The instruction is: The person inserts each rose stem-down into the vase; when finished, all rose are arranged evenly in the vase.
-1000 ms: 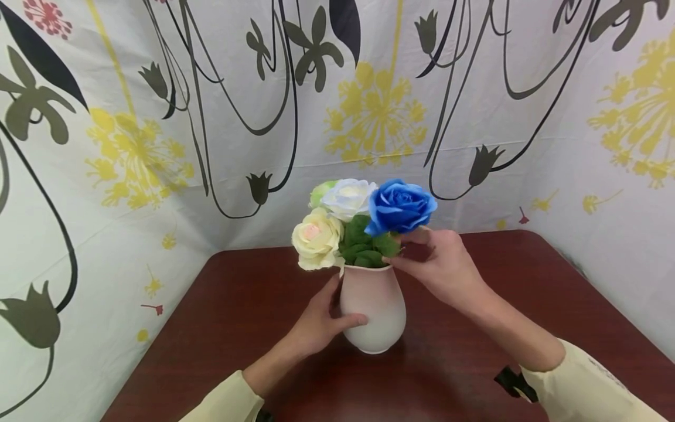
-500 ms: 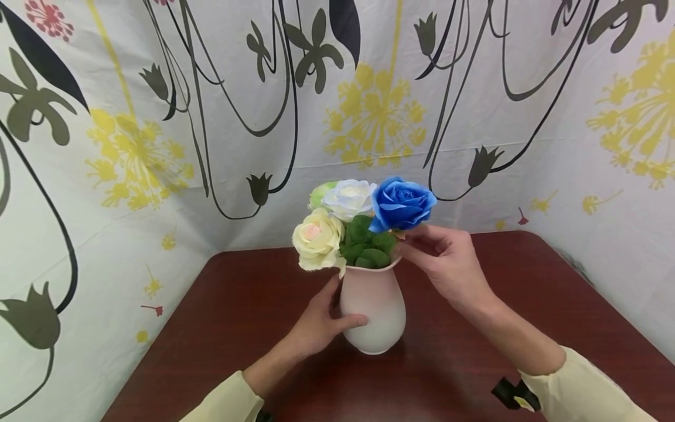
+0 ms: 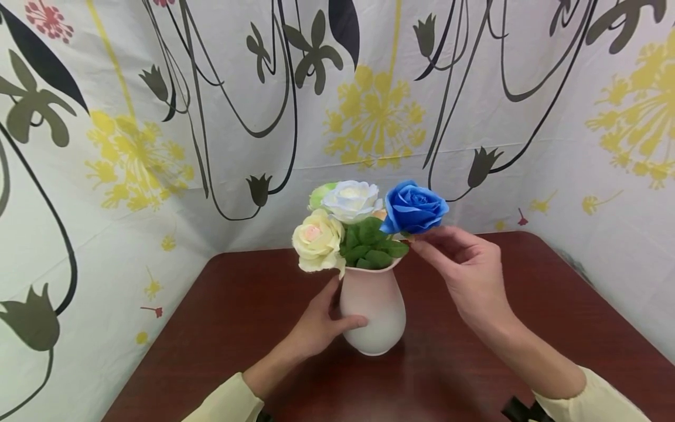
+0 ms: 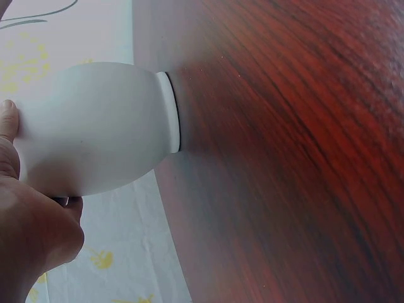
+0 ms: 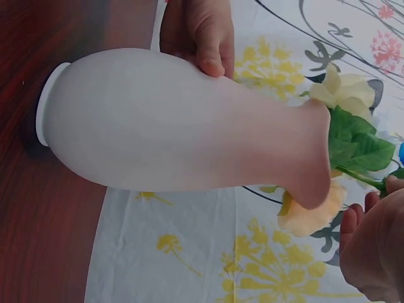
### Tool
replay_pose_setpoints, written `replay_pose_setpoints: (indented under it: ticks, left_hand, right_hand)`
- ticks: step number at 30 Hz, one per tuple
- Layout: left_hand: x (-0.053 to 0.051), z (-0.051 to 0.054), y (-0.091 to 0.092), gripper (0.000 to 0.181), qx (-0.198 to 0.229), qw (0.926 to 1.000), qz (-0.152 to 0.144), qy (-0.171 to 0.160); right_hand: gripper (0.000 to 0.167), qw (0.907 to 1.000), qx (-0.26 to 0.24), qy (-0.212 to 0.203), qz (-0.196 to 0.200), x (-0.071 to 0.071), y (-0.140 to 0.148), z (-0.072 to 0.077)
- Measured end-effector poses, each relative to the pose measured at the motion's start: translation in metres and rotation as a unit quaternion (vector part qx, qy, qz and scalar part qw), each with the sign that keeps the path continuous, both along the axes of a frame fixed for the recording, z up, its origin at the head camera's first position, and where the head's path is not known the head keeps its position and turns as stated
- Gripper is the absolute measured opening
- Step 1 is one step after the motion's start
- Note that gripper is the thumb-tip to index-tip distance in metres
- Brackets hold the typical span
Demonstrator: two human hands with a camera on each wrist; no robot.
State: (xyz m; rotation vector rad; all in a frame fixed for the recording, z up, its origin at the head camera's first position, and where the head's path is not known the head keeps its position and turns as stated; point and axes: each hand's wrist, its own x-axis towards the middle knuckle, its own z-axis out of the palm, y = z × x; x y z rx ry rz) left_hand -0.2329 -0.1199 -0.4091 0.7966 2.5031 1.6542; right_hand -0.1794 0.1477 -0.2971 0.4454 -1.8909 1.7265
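A white vase with a pinkish neck [image 3: 372,310] stands upright on the table. My left hand [image 3: 315,321] grips its left side, thumb across the front. The right hand [image 3: 473,275] pinches a blue rose [image 3: 415,208] just under its bloom, to the right of the vase mouth. In the right wrist view its green stem [image 5: 360,178] runs into the vase mouth. A cream rose [image 3: 318,240] leans over the left rim, with a white rose [image 3: 352,201] behind it. Green leaves [image 3: 366,243] fill the mouth. A peach bloom [image 5: 314,211] shows in the right wrist view.
The dark red-brown wooden table [image 3: 248,305] lies under the vase. Behind it and along both sides hangs a white cloth [image 3: 232,152] printed with yellow and grey plants. Cream sleeves [image 3: 229,401] cover both forearms.
My right hand has moved to the right, taking the blue rose's bloom with it and away from the white rose. Leaves at the mouth have spread rightward. Left hand and vase have stayed put.
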Motion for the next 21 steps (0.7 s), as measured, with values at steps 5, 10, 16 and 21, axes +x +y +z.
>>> replay_pose_setpoints:
  ticks: [5, 10, 16, 21]
  left_hand:
    - [0.001, 0.000, 0.000, 0.093, -0.002, 1.0000, 0.003, -0.006]
    - [0.001, 0.000, 0.000, 0.091, 0.003, 1.0000, 0.004, -0.003]
    - [0.001, 0.000, 0.000, 0.089, 0.010, 1.0000, 0.000, 0.001]
    - [0.001, 0.000, 0.001, 0.089, 0.010, 0.9999, -0.001, 0.004]
  right_hand:
    - [0.026, 0.9950, -0.100, 0.005, 0.003, 0.005, 0.007, 0.005]
    - [0.030, 0.9929, -0.119, 0.002, 0.011, 0.005, 0.009, 0.005]
    - [0.028, 0.9987, -0.017, -0.046, -0.012, 0.002, 0.003, -0.010]
    - [0.029, 0.9977, 0.023, -0.061, -0.017, 0.002, -0.003, -0.024]
